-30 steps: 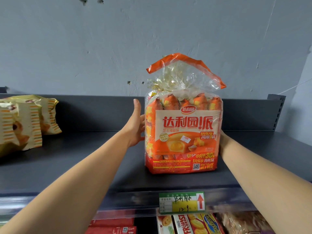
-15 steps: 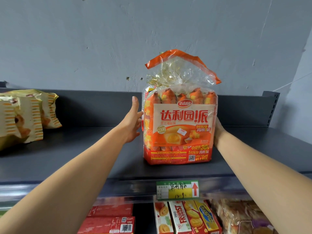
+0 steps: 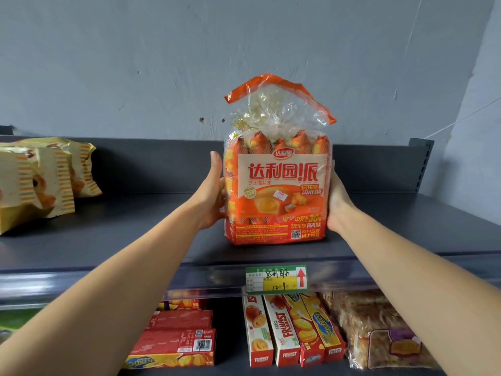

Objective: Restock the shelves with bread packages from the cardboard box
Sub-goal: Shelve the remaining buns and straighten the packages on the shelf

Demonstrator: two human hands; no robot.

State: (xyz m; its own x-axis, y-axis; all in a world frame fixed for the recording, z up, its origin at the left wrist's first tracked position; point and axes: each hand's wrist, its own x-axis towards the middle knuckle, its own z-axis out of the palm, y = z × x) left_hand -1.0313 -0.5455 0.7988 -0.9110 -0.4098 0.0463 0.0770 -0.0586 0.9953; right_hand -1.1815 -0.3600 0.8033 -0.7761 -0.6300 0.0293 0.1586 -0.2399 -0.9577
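Dark top shelf (image 3: 135, 240) spans the view, with open deck at 3 and 9 o'clock of the orange bread package (image 3: 276, 191), which stands upright near the front lip. Yellow bags (image 3: 40, 183) sit well apart at 9 o'clock. Left hand (image 3: 212, 194) presses flat on its left side, fingers straight. Right hand (image 3: 339, 204) presses its right side, but its fingers are hidden, so their curl cannot be told. Price tag (image 3: 276, 278) at 6 o'clock.

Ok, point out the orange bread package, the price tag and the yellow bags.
orange bread package (image 3: 279, 185), head view, front label.
price tag (image 3: 279, 283), head view, yellow patch.
yellow bags (image 3: 35, 185), head view, nearest bag's face.
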